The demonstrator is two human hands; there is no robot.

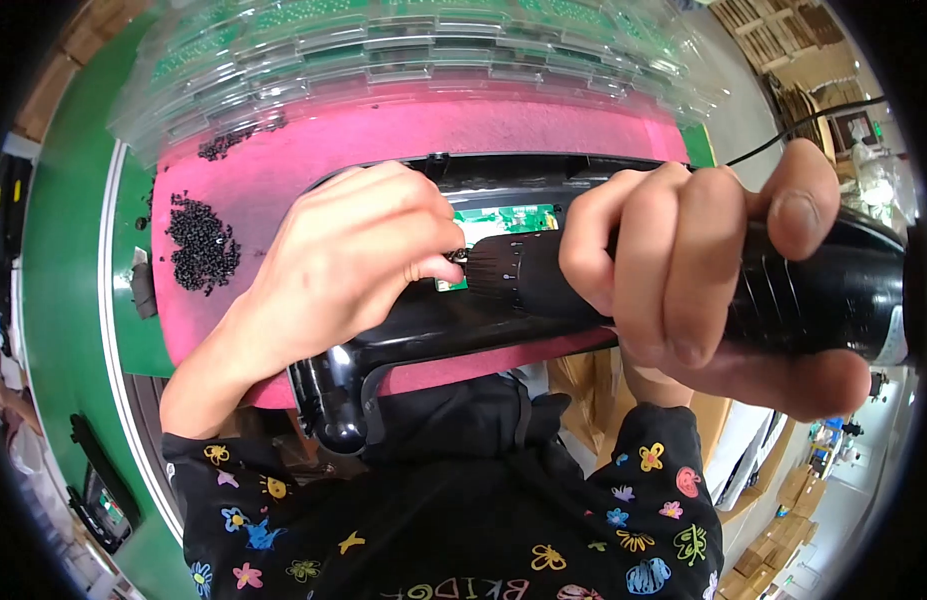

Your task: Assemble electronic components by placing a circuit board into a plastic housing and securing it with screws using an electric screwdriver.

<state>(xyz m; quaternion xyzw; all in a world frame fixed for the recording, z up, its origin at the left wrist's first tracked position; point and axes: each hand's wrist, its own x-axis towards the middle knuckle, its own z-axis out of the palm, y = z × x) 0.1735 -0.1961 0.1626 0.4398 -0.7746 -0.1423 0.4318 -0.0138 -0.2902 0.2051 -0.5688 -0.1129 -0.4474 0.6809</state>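
Over black casing [433, 337], screwdriver [531, 280] sideways, tip leftward, right grip [673, 265] wrapped round it, hold of left grip [358, 250] unclear.

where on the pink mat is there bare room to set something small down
The pink mat is mostly bare between the clear trays and the black housing, widening leftward toward the loose black screws. It is crowded centrally, where the left hand, right hand and black power screwdriver overlap the housing.

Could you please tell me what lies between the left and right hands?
In the head view, the nose of the black driver lies between the left hand and the right hand, with a green board partly visible behind it.
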